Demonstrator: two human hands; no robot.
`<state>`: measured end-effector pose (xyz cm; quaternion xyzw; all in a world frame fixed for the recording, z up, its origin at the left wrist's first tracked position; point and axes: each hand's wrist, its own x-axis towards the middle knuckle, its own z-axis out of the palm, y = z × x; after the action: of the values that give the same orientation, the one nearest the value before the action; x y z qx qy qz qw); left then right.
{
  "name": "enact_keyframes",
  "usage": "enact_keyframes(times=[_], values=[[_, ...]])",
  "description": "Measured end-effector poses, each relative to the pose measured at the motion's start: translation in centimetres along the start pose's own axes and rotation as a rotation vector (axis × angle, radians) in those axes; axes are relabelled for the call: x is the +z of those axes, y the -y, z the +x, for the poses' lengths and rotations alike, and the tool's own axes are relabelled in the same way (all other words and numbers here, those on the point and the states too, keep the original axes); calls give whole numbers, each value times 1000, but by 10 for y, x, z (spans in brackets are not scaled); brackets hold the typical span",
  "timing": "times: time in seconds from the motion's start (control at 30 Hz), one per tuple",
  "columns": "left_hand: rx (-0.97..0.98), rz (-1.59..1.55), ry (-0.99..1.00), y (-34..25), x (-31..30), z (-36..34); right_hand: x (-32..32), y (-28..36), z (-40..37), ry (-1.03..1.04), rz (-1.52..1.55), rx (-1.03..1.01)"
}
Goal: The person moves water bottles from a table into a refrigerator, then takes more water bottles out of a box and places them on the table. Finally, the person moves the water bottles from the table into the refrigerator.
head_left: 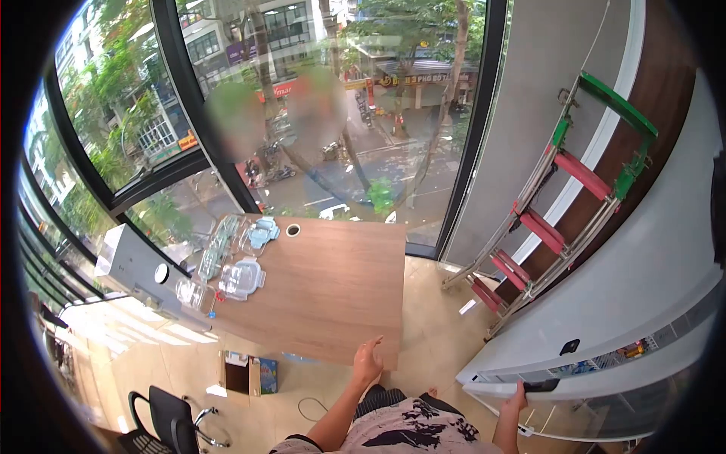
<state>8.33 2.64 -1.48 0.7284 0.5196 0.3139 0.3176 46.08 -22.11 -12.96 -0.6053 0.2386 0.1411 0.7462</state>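
Note:
My right hand (519,397) is closed at the near end of a black handle (543,386). The handle sits on the white-framed glass door (605,412) of a large white display fridge (597,325), and the door stands ajar. Colourful packs (635,349) show in the gap. Over the near right corner of a wooden desk (325,287), my left hand (368,362) reaches forward with its fingers stretched out and nothing in it. Clear food containers with blue lids (242,278) lie at the desk's far left side.
A folded stepladder (563,204) with pink treads leans on the right wall. An open cardboard box (238,374) and a black office chair (170,424) are on the floor to the left. Tall windows (340,113) rise behind the desk.

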Motion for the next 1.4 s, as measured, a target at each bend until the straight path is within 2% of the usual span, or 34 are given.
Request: enact_keyframes(times=[0.07,0.1,0.13,0.17,0.2,0.23,0.33,0.4,0.47,0.53,0.57,0.6,0.63,0.67,0.73,0.87,0.93,1.0,1.03,1.1,1.13,1.17,1.2,1.23,1.3,1.4], values=[[-11,4,-33,-17,8,-13,5,8,21,171,-84,245],[-45,9,-43,-22,13,-21,5,4,41,134,-230,278],[-9,11,-79,-25,17,-29,11,18,38,155,-273,287],[21,18,-126,-26,18,-39,36,41,10,63,-315,282],[-30,35,-167,-29,16,-50,53,56,-7,-19,-360,274],[-69,21,-191,-31,13,-60,58,59,-5,36,-354,265],[-176,57,-287,-27,5,-101,46,32,35,158,-392,255],[-226,102,-328,-19,-2,-129,38,11,41,161,-485,229],[-349,174,-295,-5,-8,-153,-1,-81,186,422,-390,680],[-403,169,-289,11,-10,-169,21,-50,90,532,-595,919],[-441,165,-258,21,-9,-176,33,-45,50,542,-609,914],[-447,161,-264,32,-8,-183,41,-43,17,641,-645,940],[-532,197,-149,46,-6,-189,49,-44,-11,738,-676,965],[-610,234,-31,60,-5,-193,59,-48,-33,738,-674,964],[-589,178,-16,82,-1,-197,79,-63,-73,1008,-847,742],[-578,93,-14,82,-31,-193,121,-98,-143,1119,-942,611],[-596,67,-63,106,-40,-201,140,-110,-182,1307,-1246,309],[-626,33,-110,132,-46,-218,149,-150,-197,1404,-1426,-120],[-709,-5,-110,145,-50,-230,150,-156,-210,1403,-1444,-122],[-841,-37,-152,167,-57,-259,154,-170,-241,1533,-1668,-616],[-936,-45,-149,188,-53,-280,153,-174,-259,1537,-1678,-621],[-1031,-54,-148,210,-47,-306,152,-177,-277,1454,-1834,-719],[-1108,23,-101,221,-42,-335,152,-180,-289,1361,-1985,-817],[-1184,100,-51,228,-43,-358,150,-187,-293,1366,-1994,-823],[-1417,15,2,211,-60,-393,148,-202,-298,1292,-2021,-851],[-1547,2,-33,212,-50,-455,149,-213,-304,1244,-2083,-847]])
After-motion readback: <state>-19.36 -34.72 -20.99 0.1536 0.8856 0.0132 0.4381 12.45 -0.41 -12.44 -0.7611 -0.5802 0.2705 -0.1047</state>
